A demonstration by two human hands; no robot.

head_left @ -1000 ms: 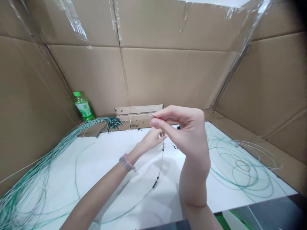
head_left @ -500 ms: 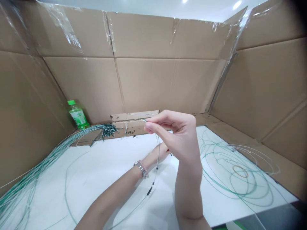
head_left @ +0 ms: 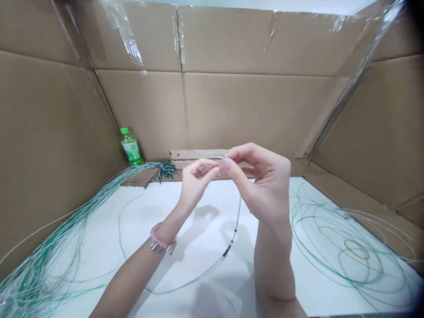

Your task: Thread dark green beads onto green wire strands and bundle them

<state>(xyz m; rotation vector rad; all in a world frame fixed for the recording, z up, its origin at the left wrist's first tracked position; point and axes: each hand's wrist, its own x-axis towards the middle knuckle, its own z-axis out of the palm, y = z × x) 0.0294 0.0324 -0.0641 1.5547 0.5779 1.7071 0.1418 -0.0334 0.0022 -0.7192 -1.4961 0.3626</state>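
My right hand [head_left: 261,181] pinches the end of a thin green-white cable, raised above the white table [head_left: 172,274]. From that hand the cable [head_left: 198,277] hangs down and curves left across the tabletop. Small black pieces [head_left: 227,250] sit on its hanging part. My left hand [head_left: 198,179] is closed in a pinch just left of the right fingertips, close to the cable end. Whatever lies between its fingertips is too small to make out.
A thick bundle of green cables [head_left: 82,212] runs down the left side, its dark ends at the back. Behind it stands a green bottle [head_left: 131,150]. Loose cable coils [head_left: 331,234] and a tan ring [head_left: 357,249] lie right. Cardboard walls [head_left: 238,110] enclose the table.
My left hand has come up from the tabletop to beside my right fingertips, and its fingers now pinch together. The camera view has turned, shifting the surroundings rightward.
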